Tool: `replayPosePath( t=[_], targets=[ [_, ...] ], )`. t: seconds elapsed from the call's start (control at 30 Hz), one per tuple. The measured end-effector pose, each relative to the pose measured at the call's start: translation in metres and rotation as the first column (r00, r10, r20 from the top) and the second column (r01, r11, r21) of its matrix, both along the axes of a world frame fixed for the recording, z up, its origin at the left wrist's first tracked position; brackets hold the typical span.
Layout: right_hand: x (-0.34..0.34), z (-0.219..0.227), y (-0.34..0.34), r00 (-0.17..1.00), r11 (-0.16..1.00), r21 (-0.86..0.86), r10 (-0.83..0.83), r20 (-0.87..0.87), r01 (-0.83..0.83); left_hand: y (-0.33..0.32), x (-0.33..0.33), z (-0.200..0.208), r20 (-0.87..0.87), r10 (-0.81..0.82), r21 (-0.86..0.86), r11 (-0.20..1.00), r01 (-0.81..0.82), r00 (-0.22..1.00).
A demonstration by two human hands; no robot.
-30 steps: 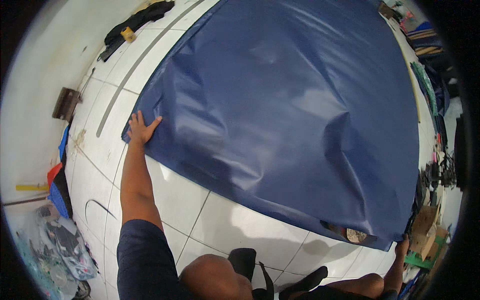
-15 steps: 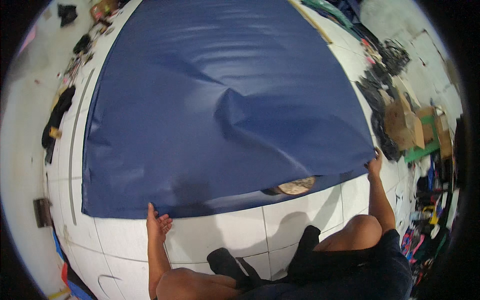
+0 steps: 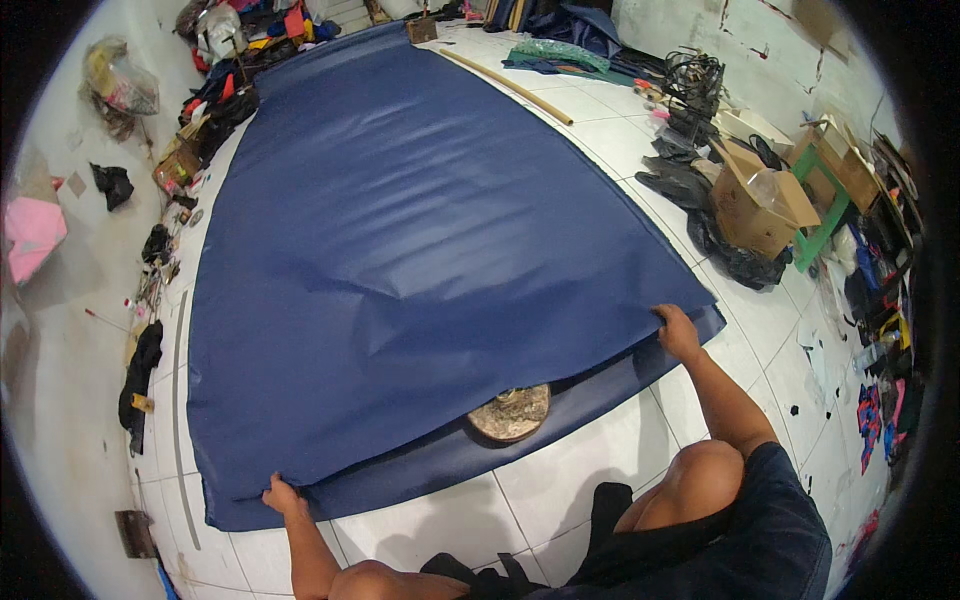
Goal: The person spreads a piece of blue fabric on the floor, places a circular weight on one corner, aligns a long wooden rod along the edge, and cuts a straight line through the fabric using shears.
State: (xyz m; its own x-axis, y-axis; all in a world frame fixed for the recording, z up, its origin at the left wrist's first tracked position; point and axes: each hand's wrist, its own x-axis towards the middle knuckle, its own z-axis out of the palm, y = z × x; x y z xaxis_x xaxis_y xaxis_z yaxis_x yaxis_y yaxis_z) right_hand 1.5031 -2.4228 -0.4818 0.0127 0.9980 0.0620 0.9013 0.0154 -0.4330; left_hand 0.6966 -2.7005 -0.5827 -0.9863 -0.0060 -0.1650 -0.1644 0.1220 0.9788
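Observation:
A large dark blue vinyl sheet [image 3: 480,220] lies spread over the tiled floor, wrinkled across its middle. At its near left edge, my left hand [image 3: 283,494] pinches the top layer. My right hand [image 3: 677,332] grips the same layer near its right corner. Under this raised edge shows a lower blue layer [image 3: 420,478], flat on the tiles. A round, worn wooden block [image 3: 510,415] sits on the lower layer, between my hands; its far side is hidden beneath the top sheet.
A long yellowish tube [image 3: 508,86] lies along the sheet's far right side. Cardboard boxes [image 3: 755,205] and black plastic [image 3: 740,262] crowd the right. Along the left run a thin metal strip [image 3: 183,420] and black cloth [image 3: 140,385]. Another block [image 3: 421,31] rests on the far end.
My left hand, open before, has closed on the sheet's edge. My right hand has shifted left with its edge, uncovering more of the wooden block and lower layer. The view has tilted up.

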Motion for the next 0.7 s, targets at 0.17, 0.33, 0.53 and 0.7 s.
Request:
replayPosePath(
  t=[0.17,0.33,0.53,0.7],
  targets=[
    [0.031,0.005,-0.007,0.995,0.997,-0.063,-0.035,0.089,0.041,0.007,0.039,0.0,0.264,-0.08,-0.07,0.992,0.102,0.961],
    [0.057,0.003,0.0,0.993,0.99,0.138,-0.051,0.111,0.035,0.022,0.078,-0.005,0.278,-0.28,0.191,0.954,0.233,0.919],
    [-0.036,0.025,-0.031,0.999,0.984,-0.173,-0.031,0.045,0.038,-0.005,0.062,0.011,0.272,-0.165,0.072,0.986,0.151,0.948],
    [-0.13,0.063,-0.08,0.869,0.825,-0.295,0.493,-0.041,-0.482,0.014,0.108,0.019,0.318,-0.398,0.504,0.84,0.202,0.86]
  ],
)
